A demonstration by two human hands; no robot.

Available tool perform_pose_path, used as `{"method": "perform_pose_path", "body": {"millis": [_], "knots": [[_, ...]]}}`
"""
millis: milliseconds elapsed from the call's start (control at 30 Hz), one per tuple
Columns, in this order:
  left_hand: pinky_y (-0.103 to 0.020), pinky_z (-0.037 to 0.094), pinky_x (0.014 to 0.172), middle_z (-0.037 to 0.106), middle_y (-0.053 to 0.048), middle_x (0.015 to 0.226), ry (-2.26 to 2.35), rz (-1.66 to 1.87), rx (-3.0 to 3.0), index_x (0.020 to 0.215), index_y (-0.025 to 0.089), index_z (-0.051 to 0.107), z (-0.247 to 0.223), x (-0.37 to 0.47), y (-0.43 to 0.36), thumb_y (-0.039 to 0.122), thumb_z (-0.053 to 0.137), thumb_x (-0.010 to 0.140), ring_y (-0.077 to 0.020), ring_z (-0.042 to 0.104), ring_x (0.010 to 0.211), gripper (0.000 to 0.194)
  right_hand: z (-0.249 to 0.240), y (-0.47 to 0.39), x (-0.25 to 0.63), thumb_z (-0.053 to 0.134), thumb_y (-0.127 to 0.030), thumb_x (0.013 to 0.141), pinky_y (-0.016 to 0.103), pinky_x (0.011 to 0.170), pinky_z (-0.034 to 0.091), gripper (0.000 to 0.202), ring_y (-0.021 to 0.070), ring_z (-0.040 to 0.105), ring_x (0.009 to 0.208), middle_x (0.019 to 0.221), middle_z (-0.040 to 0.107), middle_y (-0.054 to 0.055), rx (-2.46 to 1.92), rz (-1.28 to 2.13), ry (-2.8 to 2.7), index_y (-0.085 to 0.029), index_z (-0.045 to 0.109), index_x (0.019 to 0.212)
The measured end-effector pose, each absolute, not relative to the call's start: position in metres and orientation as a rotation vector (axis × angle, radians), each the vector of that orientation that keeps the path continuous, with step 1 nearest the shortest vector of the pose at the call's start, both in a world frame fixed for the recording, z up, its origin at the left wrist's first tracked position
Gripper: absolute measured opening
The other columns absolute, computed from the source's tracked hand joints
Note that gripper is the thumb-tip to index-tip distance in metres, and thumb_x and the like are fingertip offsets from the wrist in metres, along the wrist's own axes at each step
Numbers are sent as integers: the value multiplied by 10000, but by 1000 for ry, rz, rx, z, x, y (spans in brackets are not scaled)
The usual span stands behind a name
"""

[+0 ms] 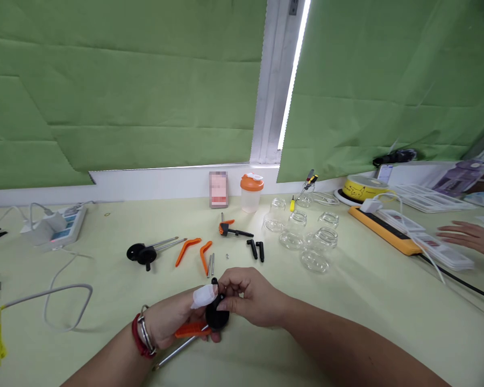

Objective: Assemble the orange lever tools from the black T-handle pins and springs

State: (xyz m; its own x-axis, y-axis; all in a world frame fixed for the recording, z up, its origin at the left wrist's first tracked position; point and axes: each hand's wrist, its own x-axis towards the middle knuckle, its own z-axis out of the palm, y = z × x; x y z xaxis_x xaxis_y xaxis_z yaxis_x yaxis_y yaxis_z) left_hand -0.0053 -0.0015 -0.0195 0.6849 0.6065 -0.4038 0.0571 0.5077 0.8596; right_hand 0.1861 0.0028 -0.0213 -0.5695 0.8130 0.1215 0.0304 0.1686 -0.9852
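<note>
In front of me, my left hand [167,320] is closed around a black disc-shaped part [218,318]. A metal rod [176,352] slants down to the left from it, and an orange handle [191,329] lies in the same grip. White tape wraps my left thumb. My right hand [258,298] pinches at the upper side of the black part; whatever is between its fingertips is hidden. Beyond lie two orange handles [187,248], two thin metal pins [211,264], two black elbow pieces [260,251] and an orange-black assembly [234,231].
Two more black discs with rods [148,255] lie at left. Several glass jars [292,239] stand right of centre, with an orange-lidded cup [251,193] behind. Power strips [387,231] and cables lie at both sides. Another person's hand [470,236] rests far right.
</note>
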Motion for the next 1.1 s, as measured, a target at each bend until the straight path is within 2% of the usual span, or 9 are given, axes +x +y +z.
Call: {"method": "perform_pose_path", "body": {"millis": [233, 433, 567, 633, 733, 833, 900, 1000, 1100], "knots": [[-308, 446, 619, 655, -79, 750, 785, 390, 965, 799, 133, 611, -14, -1, -1, 539, 630, 677, -212, 625, 660, 425, -26, 6, 186, 713, -244, 699, 220, 558, 393, 163, 83, 457, 574, 627, 508, -41, -801, 1492, -1714, -152, 613, 789], [-291, 460, 514, 641, -86, 743, 717, 501, 996, 833, 124, 624, -12, 4, 3, 422, 579, 756, -210, 627, 595, 311, -27, 13, 190, 717, -302, 701, 223, 541, 393, 210, 71, 457, 536, 617, 521, -41, -745, 1564, -1564, -149, 603, 791], [-261, 448, 468, 617, -58, 748, 752, 622, 1059, 920, 128, 653, -10, 3, 8, 305, 630, 726, -174, 601, 552, 264, -25, 19, 194, 734, -327, 690, 228, 513, 401, 249, 76, 485, 510, 619, 551, -32, -740, 1570, -1420, -155, 594, 805], [-254, 440, 470, 617, -48, 771, 842, 707, 1057, 993, 147, 655, -8, 3, 10, 242, 666, 687, -162, 593, 553, 320, -25, 21, 195, 732, -355, 698, 226, 500, 400, 282, 83, 501, 500, 589, 560, -31, -762, 1566, -1368, -154, 599, 844], [-278, 467, 559, 643, -76, 912, 972, 855, 1066, 1057, 168, 653, -7, 4, 11, 202, 699, 668, -172, 607, 646, 393, -24, 23, 195, 680, -433, 748, 218, 481, 399, 325, 93, 527, 491, 561, 576, -23, -771, 1581, -1293, -146, 596, 876], [-333, 481, 789, 641, -97, 1051, 986, 973, 1159, 1077, 176, 649, -10, 4, 12, 207, 731, 672, -222, 609, 895, 414, -25, 26, 196, 571, -526, 808, 209, 430, 384, 402, 98, 539, 460, 588, 609, 8, -771, 1697, -1227, -128, 597, 855], [-378, 457, 886, 635, -97, 1088, 991, 1028, 1220, 1087, 183, 636, -15, 4, 14, 234, 748, 660, -250, 577, 1017, 444, -26, 29, 199, 503, -576, 828, 211, 388, 361, 474, 103, 535, 421, 606, 636, 39, -763, 1850, -1223, -112, 602, 825], [-420, 459, 911, 628, -102, 1114, 1035, 1113, 1297, 1095, 185, 619, -21, 3, 17, 265, 765, 629, -268, 567, 1052, 495, -28, 33, 206, 499, -569, 831, 212, 352, 331, 500, 105, 513, 361, 567, 644, 54, -763, 2060, -1308, -86, 630, 836], [-420, 475, 908, 620, -100, 1139, 1043, 1178, 1398, 1135, 194, 590, -26, 1, 19, 265, 759, 636, -260, 573, 1045, 531, -31, 36, 211, 571, -483, 815, 208, 349, 320, 421, 86, 472, 329, 528, 630, 35, -786, 2103, -1399, -74, 657, 861]]}}
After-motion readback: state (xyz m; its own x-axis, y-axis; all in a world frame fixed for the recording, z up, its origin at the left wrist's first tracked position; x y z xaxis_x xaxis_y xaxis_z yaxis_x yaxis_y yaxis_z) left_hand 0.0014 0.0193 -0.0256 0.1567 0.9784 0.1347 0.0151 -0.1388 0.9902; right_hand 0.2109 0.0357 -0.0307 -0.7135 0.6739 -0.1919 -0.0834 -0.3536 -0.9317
